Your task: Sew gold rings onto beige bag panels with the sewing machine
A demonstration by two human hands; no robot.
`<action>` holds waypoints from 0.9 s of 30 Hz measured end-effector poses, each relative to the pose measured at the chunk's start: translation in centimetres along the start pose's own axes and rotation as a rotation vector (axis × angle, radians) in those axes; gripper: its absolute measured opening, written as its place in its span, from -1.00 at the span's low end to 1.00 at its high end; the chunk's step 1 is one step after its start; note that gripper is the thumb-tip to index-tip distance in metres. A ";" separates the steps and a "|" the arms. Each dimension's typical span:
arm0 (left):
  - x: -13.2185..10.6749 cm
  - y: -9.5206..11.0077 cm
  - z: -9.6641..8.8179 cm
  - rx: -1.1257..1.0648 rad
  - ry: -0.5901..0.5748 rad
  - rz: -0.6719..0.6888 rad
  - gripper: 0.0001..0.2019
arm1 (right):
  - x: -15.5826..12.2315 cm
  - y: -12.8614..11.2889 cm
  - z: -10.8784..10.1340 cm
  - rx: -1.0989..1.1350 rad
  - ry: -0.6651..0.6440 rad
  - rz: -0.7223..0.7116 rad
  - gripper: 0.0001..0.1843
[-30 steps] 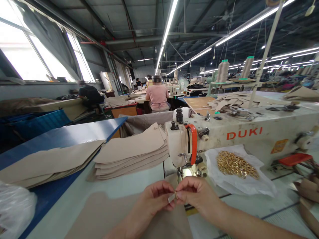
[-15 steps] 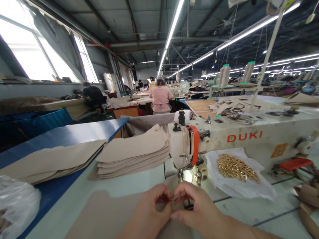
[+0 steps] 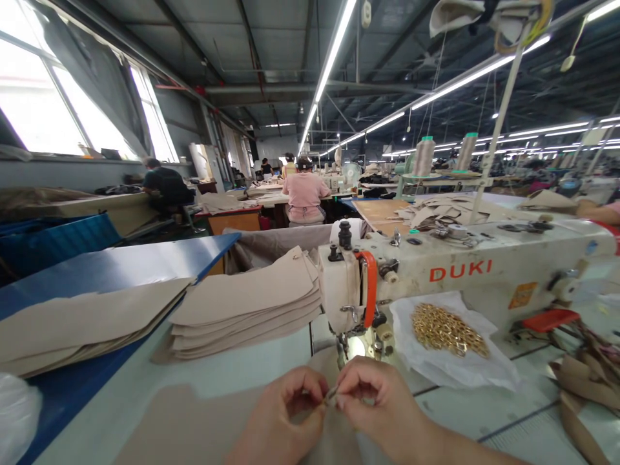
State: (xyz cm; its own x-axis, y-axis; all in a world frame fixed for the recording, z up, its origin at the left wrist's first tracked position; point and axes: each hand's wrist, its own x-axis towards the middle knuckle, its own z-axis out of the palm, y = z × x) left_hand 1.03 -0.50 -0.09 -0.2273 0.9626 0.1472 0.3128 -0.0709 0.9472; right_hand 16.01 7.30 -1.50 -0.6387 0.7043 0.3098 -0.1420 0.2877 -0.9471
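Just in front of the sewing machine [image 3: 411,268], my left hand [image 3: 288,410] and my right hand [image 3: 385,400] meet, thumb and fingertips pinched. Between them is a small beige fabric strip [image 3: 331,395], bent over; the fingers cover most of it. Whether a metal ring sits in its fold I cannot tell. Beneath both hands lies a flat beige fabric panel [image 3: 194,423], its far part reaching toward the lit needle area [image 3: 356,349]. To the right, a heap of small gold metal rings [image 3: 448,329] rests on a white sheet [image 3: 404,352].
Two stacks of beige panels, the nearer-centre stack [image 3: 247,290] and the left stack [image 3: 92,316], lie left of the machine. Tan strips [image 3: 578,381] hang together at the right. A plastic bag [image 3: 17,410] sits at the left edge. Co-workers [image 3: 305,190] sit farther off.
The view has shifted slightly. A gold glint between my fingertips no longer shows; the bent beige strip shows there instead. Both hands keep pinching. Part of a person's arm now appears at the far right.
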 end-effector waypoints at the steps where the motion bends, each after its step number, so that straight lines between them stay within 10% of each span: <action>1: 0.1 -0.2 0.0 -0.028 0.004 -0.004 -0.89 | 0.0 0.1 0.1 0.019 0.008 0.021 -0.93; 11: 0.1 -1.2 0.1 -0.208 0.021 -0.050 -0.88 | 0.2 0.6 0.3 0.001 0.064 0.105 -0.97; 27: -0.3 0.4 0.3 0.134 0.095 0.064 -0.94 | -0.2 0.2 0.2 0.120 -0.009 0.153 -0.92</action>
State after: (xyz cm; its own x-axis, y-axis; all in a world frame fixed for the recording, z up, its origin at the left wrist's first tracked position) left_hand 1.50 -0.72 0.14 -0.2870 0.9278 0.2384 0.4478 -0.0901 0.8896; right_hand 15.96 7.12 -1.73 -0.6663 0.7281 0.1609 -0.1311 0.0980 -0.9865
